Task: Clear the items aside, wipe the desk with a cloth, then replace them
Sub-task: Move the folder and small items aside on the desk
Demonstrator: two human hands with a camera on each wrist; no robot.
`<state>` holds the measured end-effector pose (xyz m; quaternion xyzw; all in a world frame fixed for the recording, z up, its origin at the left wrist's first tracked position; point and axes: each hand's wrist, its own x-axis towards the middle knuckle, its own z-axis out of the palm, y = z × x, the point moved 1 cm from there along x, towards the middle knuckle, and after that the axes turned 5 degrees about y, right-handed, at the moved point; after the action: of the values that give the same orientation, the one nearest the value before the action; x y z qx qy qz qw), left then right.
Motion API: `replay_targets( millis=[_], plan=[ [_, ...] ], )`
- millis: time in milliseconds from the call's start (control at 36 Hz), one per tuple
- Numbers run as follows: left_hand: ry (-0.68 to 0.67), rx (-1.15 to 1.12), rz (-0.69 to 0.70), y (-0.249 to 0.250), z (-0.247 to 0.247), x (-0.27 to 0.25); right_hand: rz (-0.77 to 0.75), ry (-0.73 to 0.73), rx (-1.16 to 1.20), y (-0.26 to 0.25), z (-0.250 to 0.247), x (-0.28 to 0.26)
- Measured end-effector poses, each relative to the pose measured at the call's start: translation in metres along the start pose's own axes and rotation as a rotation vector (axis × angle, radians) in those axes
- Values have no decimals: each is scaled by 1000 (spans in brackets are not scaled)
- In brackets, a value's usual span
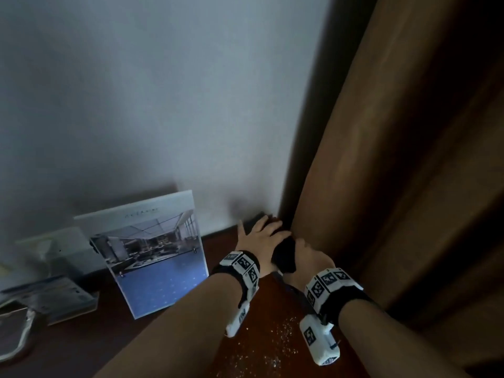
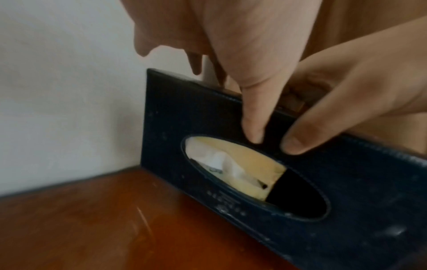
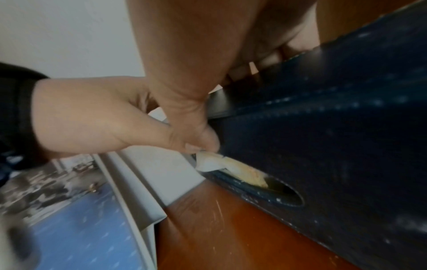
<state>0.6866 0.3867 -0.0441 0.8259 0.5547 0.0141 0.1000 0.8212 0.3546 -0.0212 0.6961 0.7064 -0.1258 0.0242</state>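
A dark blue tissue box [image 1: 285,257] stands on its long side at the far right corner of the brown desk [image 1: 267,309], against the curtain. Its oval opening [image 2: 254,177] faces me, with pale tissue inside. My left hand [image 1: 261,236] grips the box's top edge: fingers hang over the back, and the thumb [image 2: 251,124] presses the front face. My right hand [image 1: 308,255] holds the box [image 3: 335,127] from the right, with its thumb [image 2: 298,142] on the front and its fingers curled behind. No cloth is in view.
A framed picture stand [image 1: 161,257] leans against the wall just left of my hands. Further left are a white box [image 1: 62,249], a clear leaflet holder [image 1: 54,296] and a cord [image 1: 16,339]. White crumbs [image 1: 275,342] dot the desk. A brown curtain [image 1: 381,159] closes off the right.
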Motion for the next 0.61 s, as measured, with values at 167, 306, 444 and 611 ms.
replay_targets(
  millis=[167, 306, 444, 611],
  plan=[
    [35, -159, -164, 20, 18, 10, 187, 1, 101, 20, 12, 39],
    [-53, -187, -286, 31, 32, 17, 216, -12, 103, 31, 21, 65],
    [-155, -178, -330, 37, 33, 25, 207, -39, 129, 38, 26, 83],
    [-238, -243, -322, 35, 34, 34, 205, -15, 179, 37, 30, 103]
  ],
)
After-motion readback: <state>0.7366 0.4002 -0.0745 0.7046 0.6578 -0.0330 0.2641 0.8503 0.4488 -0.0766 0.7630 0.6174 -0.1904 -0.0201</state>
